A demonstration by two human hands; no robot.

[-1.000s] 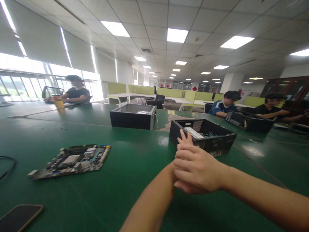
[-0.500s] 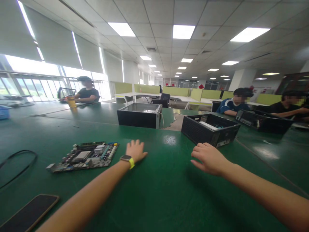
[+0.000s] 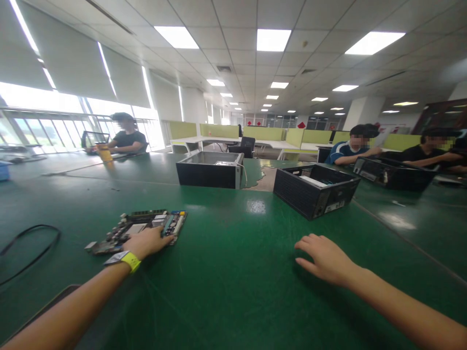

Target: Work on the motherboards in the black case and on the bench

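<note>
A green motherboard lies flat on the green table, left of centre. My left hand, with a yellow-strapped watch on the wrist, rests on the board's near edge with fingers laid over it. My right hand hovers just above the table to the right, fingers apart and slightly curled, holding nothing. An open black computer case stands beyond my right hand.
A second open case stands at centre back, a third at far right in front of two seated people. Another person sits far left behind a yellow cup. A black cable loops at left. A phone lies near my left forearm.
My hands were clasped together a second ago, then parted. My left hand swung left onto the motherboard; my right hand stayed at the right and sank toward the table.
</note>
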